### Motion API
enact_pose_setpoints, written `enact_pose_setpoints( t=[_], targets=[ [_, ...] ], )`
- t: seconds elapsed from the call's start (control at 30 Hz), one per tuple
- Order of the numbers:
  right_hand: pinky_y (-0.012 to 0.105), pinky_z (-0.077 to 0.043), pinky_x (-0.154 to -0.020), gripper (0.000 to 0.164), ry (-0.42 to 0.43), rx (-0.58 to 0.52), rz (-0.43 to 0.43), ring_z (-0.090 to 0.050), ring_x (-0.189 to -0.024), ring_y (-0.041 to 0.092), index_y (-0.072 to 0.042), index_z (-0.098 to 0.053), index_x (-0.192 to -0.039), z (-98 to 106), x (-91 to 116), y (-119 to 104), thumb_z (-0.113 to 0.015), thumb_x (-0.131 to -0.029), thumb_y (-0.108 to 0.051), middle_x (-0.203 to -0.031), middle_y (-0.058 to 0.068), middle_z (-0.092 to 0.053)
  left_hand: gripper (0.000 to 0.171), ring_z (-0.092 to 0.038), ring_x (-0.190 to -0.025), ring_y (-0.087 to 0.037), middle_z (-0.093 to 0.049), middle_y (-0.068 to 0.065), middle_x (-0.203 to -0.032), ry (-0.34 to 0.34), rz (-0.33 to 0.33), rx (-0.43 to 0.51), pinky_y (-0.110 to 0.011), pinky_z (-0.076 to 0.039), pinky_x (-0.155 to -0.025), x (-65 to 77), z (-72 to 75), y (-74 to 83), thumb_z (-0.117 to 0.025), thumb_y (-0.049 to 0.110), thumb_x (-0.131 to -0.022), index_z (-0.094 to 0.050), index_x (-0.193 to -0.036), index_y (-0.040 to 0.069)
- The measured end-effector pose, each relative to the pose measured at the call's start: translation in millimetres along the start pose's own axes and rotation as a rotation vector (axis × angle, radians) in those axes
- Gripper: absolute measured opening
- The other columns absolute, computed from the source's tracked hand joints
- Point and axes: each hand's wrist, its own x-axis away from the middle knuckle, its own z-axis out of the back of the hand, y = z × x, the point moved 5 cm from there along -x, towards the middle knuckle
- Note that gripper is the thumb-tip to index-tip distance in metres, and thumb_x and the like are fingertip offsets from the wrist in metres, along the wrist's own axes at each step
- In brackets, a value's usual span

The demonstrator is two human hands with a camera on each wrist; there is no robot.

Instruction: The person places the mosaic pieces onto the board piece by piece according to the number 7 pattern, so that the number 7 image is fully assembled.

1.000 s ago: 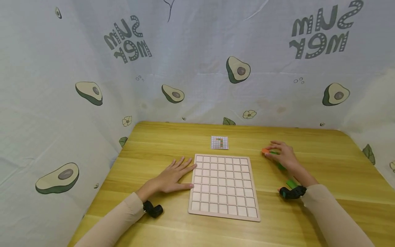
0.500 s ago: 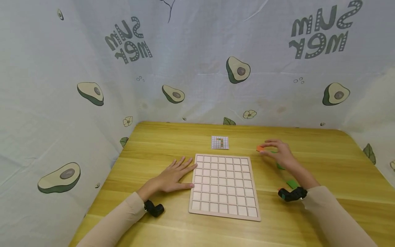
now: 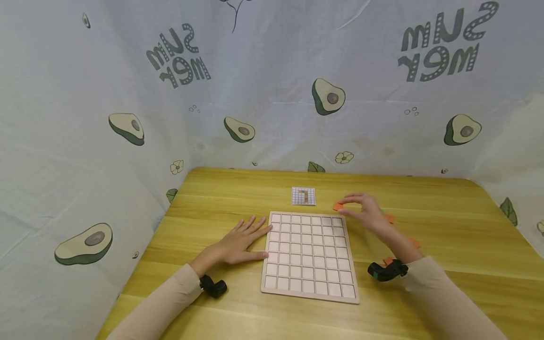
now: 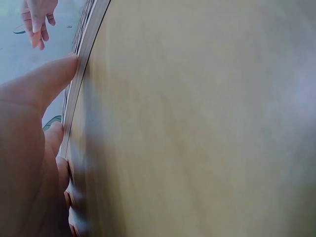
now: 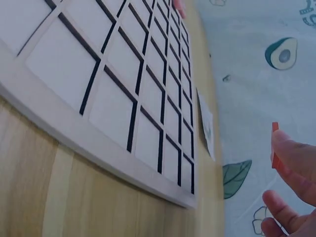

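A pale wooden grid board (image 3: 309,255) of square recesses lies on the table. Flat on the table with spread fingers, my left hand (image 3: 238,244) touches the board's left edge with thumb and fingertips. Between thumb and fingers, my right hand (image 3: 364,211) pinches an orange square tile (image 3: 337,207) in the air near the board's far right corner. In the right wrist view, the orange tile (image 5: 275,145) shows edge-on, clear of the board (image 5: 113,79).
Behind the board lies a small printed grid card (image 3: 303,196) with coloured squares. Orange tiles (image 3: 414,242) lie on the table under and beside my right forearm, which hides part of that area. A patterned cloth (image 3: 272,94) hangs behind the table.
My right hand has moved left with the orange tile, from the loose tiles to the board's far right corner. My left hand stays on the board's edge.
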Motion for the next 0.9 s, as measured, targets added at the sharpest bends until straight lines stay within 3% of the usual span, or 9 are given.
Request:
enact_pose_setpoints(
  t=[0.5,0.73,0.9],
  targets=[
    [0.070,-0.026,-0.104,0.030,-0.096,-0.106,-0.048,-0.036,-0.128,0.048,0.006,-0.070,-0.114,-37,-3,-16,-0.075,-0.090,-0.011,-0.133,0.029,-0.050,0.082,0.004,-0.151,-0.030,-0.001,-0.002,-0.167,-0.008,0.001,-0.011,-0.052,0.002,-0.119,-0.7,-0.9,-3.8,-0.039,0.071,-0.096,-0.013,-0.162,0.029],
    [0.057,-0.042,-0.096,0.025,-0.113,-0.142,-0.026,-0.042,-0.117,0.042,0.005,-0.072,-0.111,-57,-8,-21,-0.075,-0.089,-0.007,-0.119,0.024,-0.052,0.080,0.003,-0.152,-0.030,-0.002,-0.001,-0.167,-0.005,0.000,-0.016,-0.052,0.001,-0.119,-1.5,-1.5,-4.5,-0.040,0.069,-0.097,-0.013,-0.162,0.030],
    [0.045,-0.039,-0.087,0.024,-0.119,-0.137,-0.018,-0.044,-0.108,0.037,0.003,-0.074,-0.110,-69,-11,-24,-0.076,-0.088,-0.006,-0.112,0.020,-0.056,0.080,0.003,-0.152,-0.030,-0.002,-0.002,-0.167,-0.008,-0.001,-0.018,-0.052,0.001,-0.120,-1.7,-1.1,-4.0,-0.041,0.068,-0.097,-0.013,-0.162,0.029]
  ],
)
